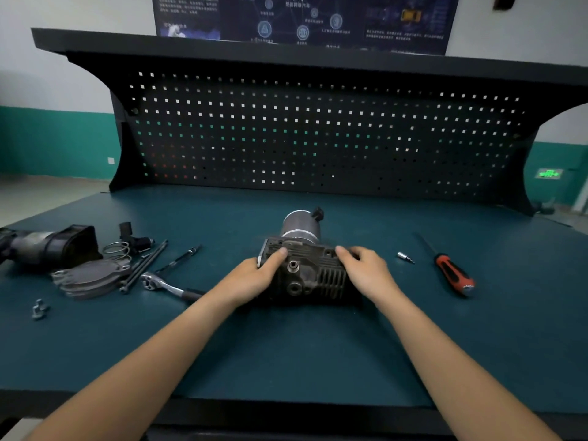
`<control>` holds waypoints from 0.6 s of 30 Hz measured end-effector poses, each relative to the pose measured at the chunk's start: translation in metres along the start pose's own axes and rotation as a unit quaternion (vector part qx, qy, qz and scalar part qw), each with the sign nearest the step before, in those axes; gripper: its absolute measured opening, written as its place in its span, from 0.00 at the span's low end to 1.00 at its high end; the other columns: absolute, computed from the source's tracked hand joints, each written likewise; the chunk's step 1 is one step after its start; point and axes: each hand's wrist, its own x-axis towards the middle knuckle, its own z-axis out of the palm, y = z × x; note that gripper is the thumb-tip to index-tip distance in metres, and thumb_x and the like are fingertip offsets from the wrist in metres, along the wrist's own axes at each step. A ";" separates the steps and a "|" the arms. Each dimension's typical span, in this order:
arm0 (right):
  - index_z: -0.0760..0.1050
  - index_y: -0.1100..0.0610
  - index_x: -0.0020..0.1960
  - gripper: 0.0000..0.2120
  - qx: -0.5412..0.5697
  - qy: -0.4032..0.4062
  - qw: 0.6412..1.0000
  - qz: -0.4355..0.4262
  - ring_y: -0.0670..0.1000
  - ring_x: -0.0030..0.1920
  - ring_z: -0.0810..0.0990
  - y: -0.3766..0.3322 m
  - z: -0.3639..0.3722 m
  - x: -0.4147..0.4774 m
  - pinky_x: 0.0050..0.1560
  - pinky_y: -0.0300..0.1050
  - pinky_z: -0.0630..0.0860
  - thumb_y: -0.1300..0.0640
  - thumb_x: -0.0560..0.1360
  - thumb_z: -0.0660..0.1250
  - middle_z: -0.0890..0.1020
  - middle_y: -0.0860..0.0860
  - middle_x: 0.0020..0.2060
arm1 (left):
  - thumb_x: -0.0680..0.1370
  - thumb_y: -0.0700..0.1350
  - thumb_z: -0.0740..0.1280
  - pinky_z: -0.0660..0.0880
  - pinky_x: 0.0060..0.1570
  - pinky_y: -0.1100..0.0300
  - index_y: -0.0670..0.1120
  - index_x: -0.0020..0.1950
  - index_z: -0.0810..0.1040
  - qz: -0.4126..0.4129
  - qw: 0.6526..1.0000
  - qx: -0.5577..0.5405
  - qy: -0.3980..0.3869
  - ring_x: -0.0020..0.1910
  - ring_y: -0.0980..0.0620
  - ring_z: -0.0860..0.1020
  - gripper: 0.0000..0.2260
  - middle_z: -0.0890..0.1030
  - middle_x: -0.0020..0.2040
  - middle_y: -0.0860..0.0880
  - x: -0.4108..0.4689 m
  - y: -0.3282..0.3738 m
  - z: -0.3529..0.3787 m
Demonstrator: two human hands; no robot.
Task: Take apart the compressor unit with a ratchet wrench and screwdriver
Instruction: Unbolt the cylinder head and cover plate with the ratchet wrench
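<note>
Dark housing [47,246] cut off at left edge, ratchet wrench [159,283] handle hidden under left forearm [191,313], poster [302,20] text blurred

Bare left hand [254,276], right hand [366,272], forearms [152,354]

Bench [286,361]: topped with a dark teal surface
Pegboard [318,138]: black, mounted upright along the back edge
Shelf [222,47]: dark, set across the pegboard's top
Poster [302,17]: dark blue, hung on the wall [63,58] above
Sign [548,174]: lit green, fixed low at far right
</note>
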 end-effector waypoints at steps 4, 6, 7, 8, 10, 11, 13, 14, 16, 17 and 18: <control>0.74 0.57 0.61 0.20 -0.002 0.008 1.000 0.017 0.58 0.62 0.72 -0.002 0.002 -0.003 0.59 0.47 0.67 0.45 0.80 0.54 0.78 0.57 0.59 | 0.76 0.60 0.61 0.73 0.43 0.67 0.51 0.41 0.79 -0.014 0.997 -0.067 0.025 0.44 0.58 0.78 0.15 0.81 0.43 0.56 0.001 0.001 0.003; 0.71 0.57 0.63 0.20 0.001 0.008 1.000 0.024 0.58 0.63 0.71 -0.002 0.005 -0.007 0.59 0.47 0.66 0.45 0.80 0.52 0.76 0.57 0.61 | 0.75 0.59 0.64 0.75 0.45 0.63 0.50 0.41 0.79 -0.026 0.995 -0.096 0.033 0.44 0.55 0.80 0.14 0.82 0.43 0.53 0.002 0.000 0.004; 0.70 0.56 0.65 0.21 0.000 0.008 1.000 0.024 0.58 0.64 0.71 -0.003 0.006 -0.008 0.60 0.47 0.65 0.45 0.80 0.52 0.75 0.57 0.62 | 0.75 0.58 0.65 0.76 0.47 0.61 0.48 0.41 0.80 -0.031 0.993 -0.107 0.034 0.44 0.54 0.80 0.14 0.82 0.43 0.52 0.003 0.000 0.005; 0.69 0.56 0.65 0.21 0.000 0.009 1.000 0.022 0.58 0.64 0.70 -0.003 0.007 -0.009 0.60 0.47 0.65 0.44 0.80 0.52 0.75 0.57 0.62 | 0.74 0.58 0.66 0.77 0.48 0.59 0.47 0.41 0.80 -0.037 0.992 -0.115 0.035 0.44 0.52 0.81 0.14 0.83 0.43 0.50 0.004 -0.001 0.005; 0.67 0.56 0.66 0.23 0.000 0.011 1.000 0.018 0.58 0.64 0.70 -0.003 0.010 -0.010 0.60 0.47 0.65 0.42 0.79 0.52 0.74 0.57 0.63 | 0.74 0.57 0.67 0.77 0.50 0.57 0.45 0.42 0.81 -0.045 0.990 -0.133 0.033 0.44 0.50 0.82 0.15 0.84 0.43 0.48 0.006 -0.002 0.004; 0.67 0.56 0.66 0.24 0.002 0.014 1.000 0.015 0.57 0.64 0.71 -0.003 0.011 -0.011 0.60 0.46 0.65 0.41 0.79 0.53 0.74 0.57 0.62 | 0.74 0.57 0.67 0.78 0.51 0.56 0.44 0.43 0.81 -0.046 0.988 -0.144 0.033 0.45 0.49 0.82 0.16 0.84 0.43 0.47 0.007 -0.003 0.003; 0.67 0.56 0.67 0.26 0.015 0.025 1.000 0.008 0.56 0.63 0.71 -0.002 0.013 -0.013 0.60 0.46 0.65 0.39 0.77 0.56 0.74 0.55 0.62 | 0.74 0.56 0.68 0.78 0.50 0.56 0.43 0.43 0.81 -0.046 0.985 -0.161 0.035 0.45 0.49 0.82 0.16 0.84 0.43 0.46 0.008 -0.004 0.003; 0.67 0.56 0.66 0.27 0.027 0.031 0.999 0.004 0.55 0.63 0.71 -0.001 0.012 -0.013 0.60 0.45 0.66 0.38 0.75 0.58 0.75 0.54 0.62 | 0.73 0.55 0.68 0.78 0.48 0.56 0.42 0.43 0.81 -0.047 0.984 -0.167 0.036 0.44 0.49 0.82 0.16 0.84 0.43 0.46 0.008 -0.004 0.003; 0.69 0.56 0.65 0.29 0.054 0.039 0.998 -0.001 0.54 0.62 0.72 0.001 0.012 -0.013 0.62 0.46 0.68 0.38 0.73 0.62 0.76 0.53 0.60 | 0.73 0.55 0.69 0.78 0.44 0.58 0.42 0.43 0.81 -0.044 0.982 -0.179 0.035 0.42 0.50 0.82 0.16 0.84 0.41 0.47 0.007 -0.003 0.003; 0.70 0.56 0.64 0.29 0.067 0.041 0.997 0.000 0.54 0.61 0.73 0.002 0.012 -0.012 0.63 0.48 0.68 0.38 0.72 0.64 0.77 0.53 0.59 | 0.73 0.55 0.69 0.78 0.42 0.59 0.42 0.43 0.81 -0.043 0.981 -0.185 0.032 0.40 0.51 0.83 0.16 0.85 0.40 0.47 0.006 -0.002 0.003; 0.71 0.57 0.62 0.28 0.083 0.042 0.996 0.002 0.54 0.60 0.74 0.002 0.013 -0.011 0.63 0.49 0.69 0.39 0.71 0.66 0.77 0.53 0.58 | 0.73 0.55 0.68 0.78 0.38 0.60 0.42 0.42 0.81 -0.043 0.980 -0.192 0.030 0.38 0.52 0.83 0.16 0.85 0.39 0.47 0.004 -0.001 0.003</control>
